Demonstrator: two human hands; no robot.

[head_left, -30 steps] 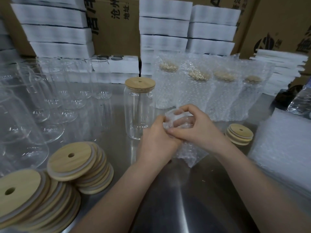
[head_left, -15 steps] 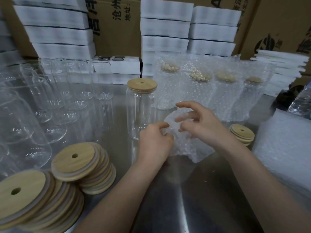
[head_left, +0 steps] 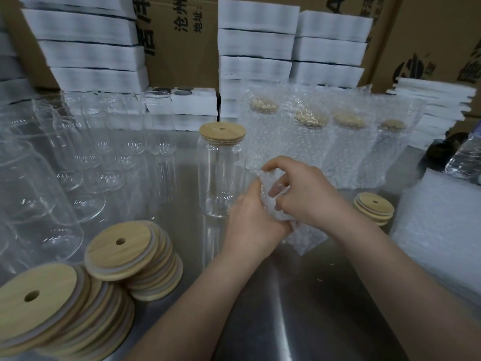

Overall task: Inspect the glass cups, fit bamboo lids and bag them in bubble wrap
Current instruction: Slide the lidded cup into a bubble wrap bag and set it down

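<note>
A clear glass cup [head_left: 221, 178] with a bamboo lid [head_left: 222, 131] stands upright at the table's middle. Just right of it, both hands work an empty bubble wrap bag [head_left: 307, 238]. My left hand [head_left: 251, 225] grips the bag's left edge. My right hand [head_left: 309, 194] pinches its upper edge, fingers curled into the opening. Several bagged, lidded cups [head_left: 309, 142] stand in a row behind. Bare glass cups [head_left: 86, 157] crowd the left. Stacks of bamboo lids [head_left: 130, 259] lie at the front left, and a small lid stack [head_left: 374, 207] lies at the right.
A pile of flat bubble wrap bags [head_left: 440, 238] lies at the right edge. White foam trays [head_left: 257, 45] and cardboard boxes [head_left: 179, 43] wall the back. A crumpled plastic bottle [head_left: 466, 157] sits far right. The steel table [head_left: 286, 321] shows bare metal in front.
My right hand's fingers, spread half a second ago, have curled onto the bag's top edge. The hands have drawn together again on the bag. The lidded cup has not moved.
</note>
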